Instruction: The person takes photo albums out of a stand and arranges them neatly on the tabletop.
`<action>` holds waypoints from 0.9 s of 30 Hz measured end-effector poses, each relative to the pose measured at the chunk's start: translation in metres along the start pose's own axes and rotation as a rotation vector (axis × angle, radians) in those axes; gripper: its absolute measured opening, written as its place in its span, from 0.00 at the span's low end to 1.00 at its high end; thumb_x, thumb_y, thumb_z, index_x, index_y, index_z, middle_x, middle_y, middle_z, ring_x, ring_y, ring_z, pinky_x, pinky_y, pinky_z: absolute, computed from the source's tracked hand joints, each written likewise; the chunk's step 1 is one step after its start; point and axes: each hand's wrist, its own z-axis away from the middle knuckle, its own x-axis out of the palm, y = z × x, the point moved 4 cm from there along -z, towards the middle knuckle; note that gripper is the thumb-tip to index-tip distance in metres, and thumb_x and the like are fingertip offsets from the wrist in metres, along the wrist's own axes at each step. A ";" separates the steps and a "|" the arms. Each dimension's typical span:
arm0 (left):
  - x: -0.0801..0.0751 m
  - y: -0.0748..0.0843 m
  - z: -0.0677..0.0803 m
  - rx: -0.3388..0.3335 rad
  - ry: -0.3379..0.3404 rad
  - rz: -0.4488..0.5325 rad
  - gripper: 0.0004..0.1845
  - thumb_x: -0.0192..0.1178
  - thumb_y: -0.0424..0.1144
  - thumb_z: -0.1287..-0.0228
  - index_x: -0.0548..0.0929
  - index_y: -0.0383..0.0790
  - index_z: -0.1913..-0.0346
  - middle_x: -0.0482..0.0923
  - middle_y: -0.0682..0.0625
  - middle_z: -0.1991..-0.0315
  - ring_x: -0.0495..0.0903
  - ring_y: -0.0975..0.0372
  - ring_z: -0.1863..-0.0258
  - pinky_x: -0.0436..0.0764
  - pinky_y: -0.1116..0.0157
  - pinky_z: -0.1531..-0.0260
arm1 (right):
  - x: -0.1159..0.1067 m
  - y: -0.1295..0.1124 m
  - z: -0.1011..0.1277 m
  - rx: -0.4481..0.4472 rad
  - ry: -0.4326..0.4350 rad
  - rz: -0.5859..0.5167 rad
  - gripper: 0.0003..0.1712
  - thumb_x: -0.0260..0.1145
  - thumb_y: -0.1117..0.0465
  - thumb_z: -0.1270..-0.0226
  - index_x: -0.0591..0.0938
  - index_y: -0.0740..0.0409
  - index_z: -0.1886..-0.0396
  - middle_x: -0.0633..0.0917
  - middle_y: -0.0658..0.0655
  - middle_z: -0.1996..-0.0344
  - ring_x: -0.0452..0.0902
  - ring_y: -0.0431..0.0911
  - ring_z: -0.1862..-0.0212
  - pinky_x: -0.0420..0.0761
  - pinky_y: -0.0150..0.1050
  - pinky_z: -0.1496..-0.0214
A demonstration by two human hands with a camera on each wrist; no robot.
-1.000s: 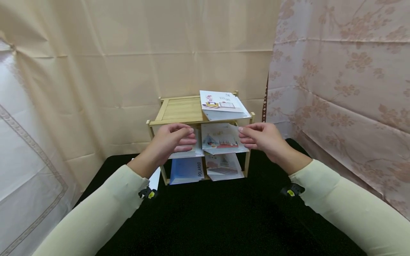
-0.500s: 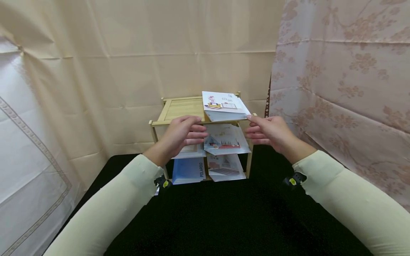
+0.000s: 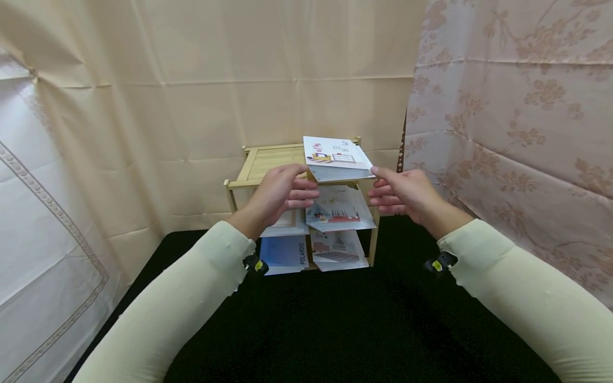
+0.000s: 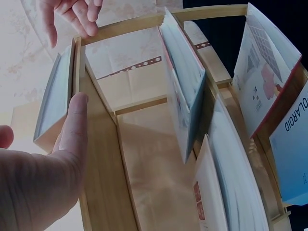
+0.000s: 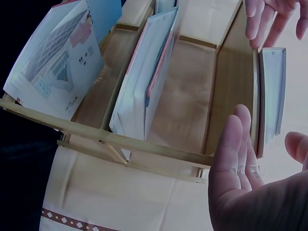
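From where I'm standing, the illustrated book (image 3: 335, 151) is lying on the top board (image 3: 274, 161) of the small wooden rack (image 3: 374, 244), at the right end, with its near side sitting close to the front edge. The left hand (image 3: 283, 194) and the right hand (image 3: 402, 194) are flanking that edge, and neither grip is grasping anything: fingers are extending, thumbs are standing apart, though I can't tell whether the right thumb is touching the book's corner. What's worrying me is how low those fingers are lying; some are pointing in beneath the board, so a straight lift could be catching wood rather than book and jolting the whole rack on the black tabletop (image 3: 311, 324). If one hand is closing sooner than the other, the book could be swivelling or slipping forward, since so little shelf is remaining in front of it. Meanwhile the middle book (image 3: 337, 208) is apparently jutting from its compartment just below, and a careless knuckle could be knocking it loose. The blue book (image 3: 282, 253) on the bottom level is sitting well away from both hands, so I'm fretting less there.
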 end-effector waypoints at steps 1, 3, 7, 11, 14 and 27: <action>0.001 0.001 -0.001 -0.001 0.000 0.001 0.27 0.51 0.49 0.19 0.68 0.38 0.27 0.83 0.36 0.45 0.86 0.44 0.43 0.89 0.55 0.49 | 0.000 0.000 0.000 0.000 0.004 -0.006 0.37 0.68 0.34 0.31 0.77 0.62 0.44 0.93 0.54 0.61 0.91 0.44 0.63 0.91 0.41 0.54; 0.003 0.001 -0.001 -0.004 0.000 0.008 0.26 0.52 0.49 0.20 0.69 0.38 0.28 0.83 0.35 0.45 0.85 0.44 0.43 0.90 0.56 0.50 | 0.000 -0.001 0.000 0.001 0.007 -0.019 0.37 0.67 0.34 0.31 0.77 0.63 0.43 0.93 0.54 0.61 0.92 0.45 0.63 0.91 0.41 0.54; 0.005 0.003 -0.001 -0.006 0.008 0.018 0.26 0.56 0.48 0.22 0.71 0.36 0.29 0.82 0.35 0.45 0.84 0.43 0.41 0.89 0.56 0.49 | 0.002 -0.003 0.000 0.006 0.006 -0.046 0.37 0.67 0.35 0.31 0.76 0.63 0.43 0.93 0.53 0.62 0.91 0.44 0.63 0.91 0.40 0.55; 0.006 0.004 -0.001 -0.011 0.011 0.027 0.27 0.56 0.48 0.22 0.71 0.36 0.29 0.82 0.34 0.44 0.84 0.44 0.40 0.88 0.54 0.46 | 0.003 -0.007 0.001 0.003 0.002 -0.045 0.36 0.66 0.35 0.30 0.76 0.62 0.42 0.93 0.51 0.63 0.91 0.43 0.65 0.91 0.39 0.56; 0.007 0.005 0.001 -0.015 0.010 0.031 0.27 0.56 0.47 0.21 0.70 0.36 0.28 0.82 0.34 0.43 0.82 0.43 0.39 0.88 0.54 0.46 | 0.003 -0.008 0.002 -0.007 0.006 -0.028 0.36 0.66 0.35 0.30 0.77 0.63 0.42 0.93 0.51 0.64 0.91 0.43 0.65 0.91 0.38 0.57; 0.004 0.009 0.005 -0.021 0.019 0.072 0.25 0.58 0.46 0.23 0.73 0.35 0.31 0.82 0.35 0.41 0.84 0.43 0.41 0.87 0.52 0.45 | 0.000 -0.009 0.006 -0.058 0.059 0.142 0.38 0.61 0.32 0.28 0.80 0.67 0.53 0.90 0.53 0.74 0.89 0.43 0.73 0.91 0.38 0.67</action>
